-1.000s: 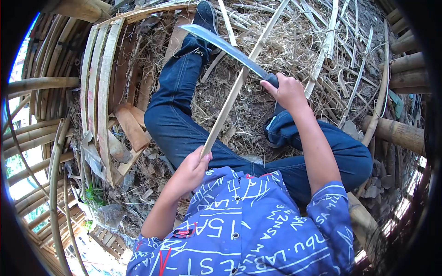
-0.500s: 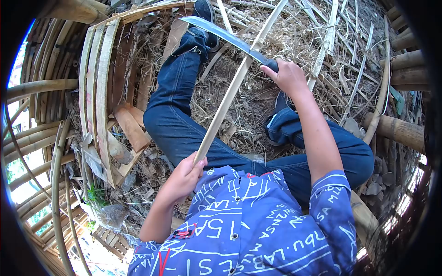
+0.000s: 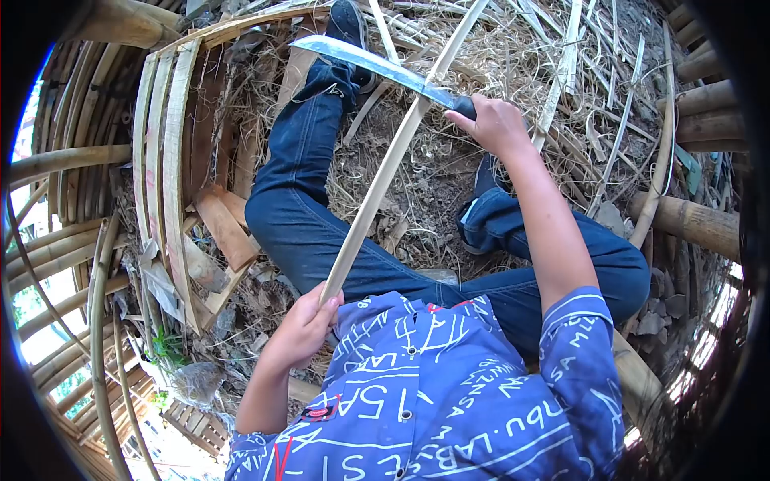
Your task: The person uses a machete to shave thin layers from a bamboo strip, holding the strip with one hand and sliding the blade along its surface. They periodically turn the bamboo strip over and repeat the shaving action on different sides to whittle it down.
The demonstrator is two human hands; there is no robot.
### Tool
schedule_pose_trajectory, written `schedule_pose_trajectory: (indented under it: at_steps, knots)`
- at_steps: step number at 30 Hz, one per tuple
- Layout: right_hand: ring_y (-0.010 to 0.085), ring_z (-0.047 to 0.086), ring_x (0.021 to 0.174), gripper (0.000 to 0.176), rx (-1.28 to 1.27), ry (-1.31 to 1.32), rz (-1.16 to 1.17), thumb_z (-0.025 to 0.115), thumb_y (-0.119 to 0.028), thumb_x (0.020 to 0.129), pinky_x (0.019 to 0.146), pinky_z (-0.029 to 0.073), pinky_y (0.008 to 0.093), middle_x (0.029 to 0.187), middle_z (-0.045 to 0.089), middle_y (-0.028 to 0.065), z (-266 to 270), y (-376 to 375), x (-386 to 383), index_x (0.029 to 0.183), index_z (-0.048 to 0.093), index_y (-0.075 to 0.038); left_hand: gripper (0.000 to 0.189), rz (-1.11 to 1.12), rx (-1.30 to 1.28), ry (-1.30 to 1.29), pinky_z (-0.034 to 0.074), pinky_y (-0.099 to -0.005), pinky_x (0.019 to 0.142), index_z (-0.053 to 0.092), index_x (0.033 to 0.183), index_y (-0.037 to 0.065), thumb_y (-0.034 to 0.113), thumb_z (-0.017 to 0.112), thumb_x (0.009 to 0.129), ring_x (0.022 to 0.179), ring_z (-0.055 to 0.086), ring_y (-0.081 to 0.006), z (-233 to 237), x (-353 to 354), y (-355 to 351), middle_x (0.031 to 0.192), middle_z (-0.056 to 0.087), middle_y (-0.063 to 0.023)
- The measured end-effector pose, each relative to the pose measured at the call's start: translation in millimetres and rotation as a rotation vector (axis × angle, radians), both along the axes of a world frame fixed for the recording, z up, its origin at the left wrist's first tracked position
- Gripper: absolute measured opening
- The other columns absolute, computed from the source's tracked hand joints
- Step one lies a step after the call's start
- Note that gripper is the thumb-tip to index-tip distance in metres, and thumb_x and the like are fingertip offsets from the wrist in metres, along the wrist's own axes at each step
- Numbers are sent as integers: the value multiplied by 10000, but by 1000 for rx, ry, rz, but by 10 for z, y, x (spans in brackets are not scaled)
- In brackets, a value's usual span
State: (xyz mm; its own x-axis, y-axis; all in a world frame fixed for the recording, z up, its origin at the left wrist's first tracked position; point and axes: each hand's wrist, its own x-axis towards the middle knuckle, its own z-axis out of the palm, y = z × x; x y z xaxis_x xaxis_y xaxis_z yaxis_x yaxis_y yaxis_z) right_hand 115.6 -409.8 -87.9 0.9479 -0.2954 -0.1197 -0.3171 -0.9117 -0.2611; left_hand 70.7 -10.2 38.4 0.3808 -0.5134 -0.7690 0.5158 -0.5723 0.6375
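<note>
My left hand (image 3: 305, 325) is closed round the near end of a long pale bamboo strip (image 3: 373, 200), close to my shirt. The strip slants up and away to the right, between my bent legs. My right hand (image 3: 493, 124) grips the dark handle of a large curved knife (image 3: 373, 64). Its blade lies across the strip and points to the upper left, over my trouser leg near the shoe.
Wood shavings (image 3: 497, 60) and thin strips litter the ground ahead. A slatted wooden frame (image 3: 164, 160) stands at the left, with a broken board (image 3: 228, 228) by it. Bamboo poles (image 3: 690, 224) line the right side, and more form a wall at the left.
My left hand has moved slightly down and left with the strip's near end. The knife and my right hand have shifted a little to the left and up.
</note>
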Motion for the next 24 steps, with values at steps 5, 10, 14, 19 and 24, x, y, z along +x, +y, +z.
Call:
schedule_pose_trajectory:
  at_steps: [5,10,14,19,24]
  knots:
    - [331,697,697,662,54,-45,36,513,-689,861,643,558,440,741,681,171,53,131,-77,859,629,-37,135,49,81,108,339,-224,486,515,961,54,146,435,1020,570,385,-46,-21,4,86,675,439,38]
    - [311,683,619,636,47,82,188,534,-686,849,589,551,404,646,650,148,182,334,-299,795,590,-54,127,88,52,156,339,-215,496,519,978,65,157,443,1021,581,392,-44,-45,-45,111,682,429,50]
    - [347,658,604,609,24,-73,117,585,-669,817,561,521,441,623,632,153,-8,-41,-297,773,574,-61,116,99,89,191,344,-208,515,518,1001,67,148,438,1019,581,387,-41,85,-146,197,709,437,46]
    - [351,658,614,595,-21,-66,147,576,-650,837,570,523,442,628,635,156,54,-99,-92,775,585,-59,99,123,92,198,341,-205,507,507,1011,72,141,436,1019,567,377,-41,70,-52,122,700,417,51]
    - [323,674,610,607,44,-151,126,558,-659,848,590,535,426,633,647,133,145,89,-126,786,605,-57,103,183,85,279,333,-198,482,491,995,69,153,440,1026,544,358,-37,-15,-78,173,688,411,48]
